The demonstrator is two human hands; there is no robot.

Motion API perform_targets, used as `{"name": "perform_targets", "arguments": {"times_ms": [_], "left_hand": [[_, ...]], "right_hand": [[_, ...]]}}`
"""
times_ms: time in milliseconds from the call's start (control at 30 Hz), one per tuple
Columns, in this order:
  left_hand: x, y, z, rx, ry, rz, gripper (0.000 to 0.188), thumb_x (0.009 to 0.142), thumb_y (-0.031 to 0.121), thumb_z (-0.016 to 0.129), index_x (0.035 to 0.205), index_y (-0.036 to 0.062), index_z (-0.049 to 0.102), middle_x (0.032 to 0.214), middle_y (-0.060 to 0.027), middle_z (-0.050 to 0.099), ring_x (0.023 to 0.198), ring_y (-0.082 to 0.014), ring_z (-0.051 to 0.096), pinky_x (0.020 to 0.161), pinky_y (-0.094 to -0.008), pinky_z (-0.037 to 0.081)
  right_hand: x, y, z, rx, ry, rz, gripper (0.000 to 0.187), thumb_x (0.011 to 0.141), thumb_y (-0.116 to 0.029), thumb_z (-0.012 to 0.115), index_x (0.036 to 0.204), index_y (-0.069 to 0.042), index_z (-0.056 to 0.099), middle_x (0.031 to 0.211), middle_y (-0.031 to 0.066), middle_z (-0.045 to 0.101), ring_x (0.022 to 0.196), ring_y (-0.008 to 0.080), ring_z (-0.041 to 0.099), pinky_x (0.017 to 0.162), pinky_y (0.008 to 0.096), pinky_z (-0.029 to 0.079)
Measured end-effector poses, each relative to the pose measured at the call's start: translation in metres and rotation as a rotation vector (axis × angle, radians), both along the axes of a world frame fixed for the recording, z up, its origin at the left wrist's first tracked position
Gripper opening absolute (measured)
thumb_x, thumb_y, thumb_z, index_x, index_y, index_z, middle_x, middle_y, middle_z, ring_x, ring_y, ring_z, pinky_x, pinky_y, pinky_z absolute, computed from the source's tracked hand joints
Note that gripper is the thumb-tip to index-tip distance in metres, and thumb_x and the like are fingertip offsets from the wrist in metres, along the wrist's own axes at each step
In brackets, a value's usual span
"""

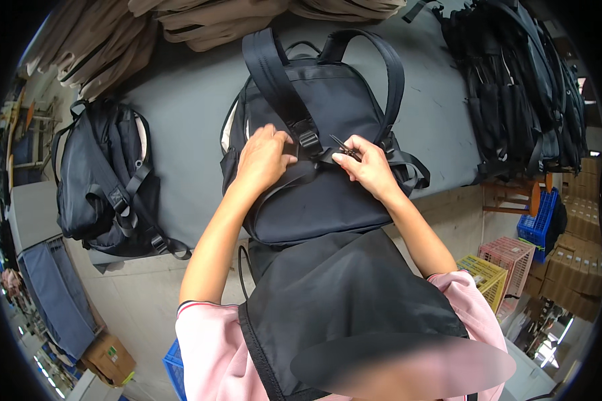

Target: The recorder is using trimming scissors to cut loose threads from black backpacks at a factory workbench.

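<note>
A black backpack [344, 93] lies on the grey table with its shoulder straps facing up. Its left strap [271, 70] runs down to a black plastic buckle [308, 139] near the middle. My left hand [264, 157] is over the backpack's left side, thumb and forefinger apart, beside the buckle; nothing shows between them. In my right hand [368, 167] is a small pair of dark thread snips [344, 147], its tips pointing up and left. A loop of black webbing [324, 159] lies between the two hands, close to my right thumb.
Another black backpack [107, 180] sits at the table's left edge. Stacked brown-grey bags [201, 23] line the far side, and black backpacks [515, 87] are piled at the right. Plastic crates [485, 277] and cardboard boxes [575, 267] stand on the floor at right.
</note>
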State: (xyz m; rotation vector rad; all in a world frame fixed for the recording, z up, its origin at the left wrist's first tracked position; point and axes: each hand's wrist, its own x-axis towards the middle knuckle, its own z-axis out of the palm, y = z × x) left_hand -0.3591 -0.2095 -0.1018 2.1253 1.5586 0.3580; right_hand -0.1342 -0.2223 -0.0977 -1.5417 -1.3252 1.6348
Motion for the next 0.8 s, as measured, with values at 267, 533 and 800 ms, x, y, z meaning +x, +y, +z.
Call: {"name": "perform_targets", "arguments": {"times_ms": [267,533,800], "left_hand": [[-0.022,-0.028,0.048,-0.826,-1.373,0.411,0.015,0.087,0.010,0.064,0.097,-0.0010,0.059,0.085,-0.0076,0.065,0.070,-0.0139,0.065,0.062,-0.0205,0.051],[-0.002,-0.050,0.069,-0.679,-1.618,0.549,0.025,0.088,0.004,0.060,0.111,-0.0051,0.055,0.097,-0.0174,0.065,0.083,-0.0225,0.067,0.076,-0.0287,0.057],[0.016,-0.052,0.073,-0.628,-1.559,0.497,0.028,0.088,0.001,0.060,0.113,-0.0060,0.053,0.101,-0.0172,0.064,0.089,-0.0230,0.066,0.080,-0.0308,0.057]], "right_hand": [[-0.043,-0.007,0.071,0.767,-0.084,0.139,0.018,0.076,0.002,0.063,0.093,-0.003,0.059,0.077,0.0098,0.062,0.067,0.0245,0.064,0.061,0.0305,0.049],[-0.023,-0.022,0.072,0.923,-0.368,0.145,0.029,0.072,-0.006,0.071,0.099,-0.006,0.060,0.086,0.0071,0.059,0.069,0.0255,0.060,0.062,0.0333,0.047],[-0.015,-0.029,0.072,1.149,-0.545,0.161,0.035,0.065,-0.007,0.074,0.099,-0.007,0.063,0.084,0.0038,0.060,0.064,0.0215,0.056,0.056,0.0322,0.041]]}}
